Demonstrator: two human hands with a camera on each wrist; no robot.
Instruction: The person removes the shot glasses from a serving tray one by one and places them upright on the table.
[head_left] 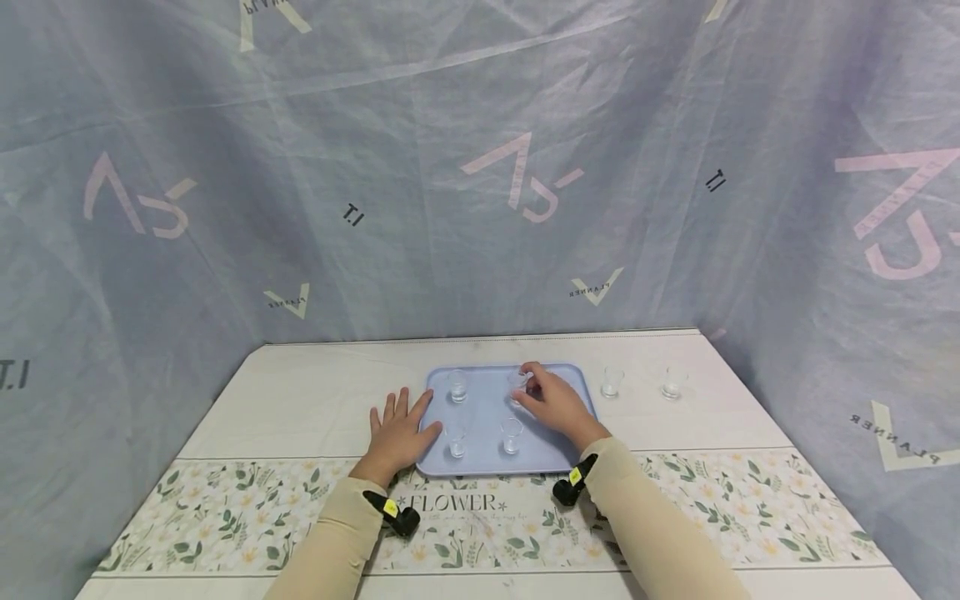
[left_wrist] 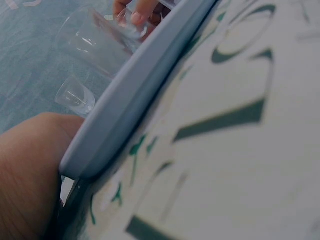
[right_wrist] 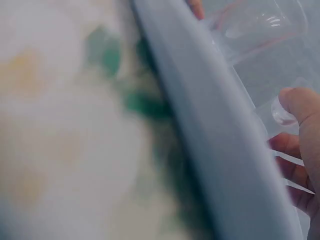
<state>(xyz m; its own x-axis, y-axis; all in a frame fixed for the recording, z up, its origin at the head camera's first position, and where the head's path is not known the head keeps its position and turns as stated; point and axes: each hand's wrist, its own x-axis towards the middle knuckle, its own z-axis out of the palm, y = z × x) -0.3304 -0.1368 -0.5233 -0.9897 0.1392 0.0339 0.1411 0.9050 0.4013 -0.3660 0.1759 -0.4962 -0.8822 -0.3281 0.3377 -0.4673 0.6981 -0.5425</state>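
Note:
A light blue rectangular tray lies on the table with several small clear glasses on it. At its back right, my right hand pinches one small glass between thumb and fingers; the fingers partly cover it. The right wrist view shows the thumb against that glass. My left hand lies with fingers spread at the tray's left edge, its thumb at the rim. Other upright glasses on the tray are a back-left glass, a front-left glass and a front-middle glass.
Two more small glasses stand on the table right of the tray, a nearer glass and a farther one. A floral cloth band with the word FLOWER crosses the table's front. Grey-blue curtains enclose the back and sides.

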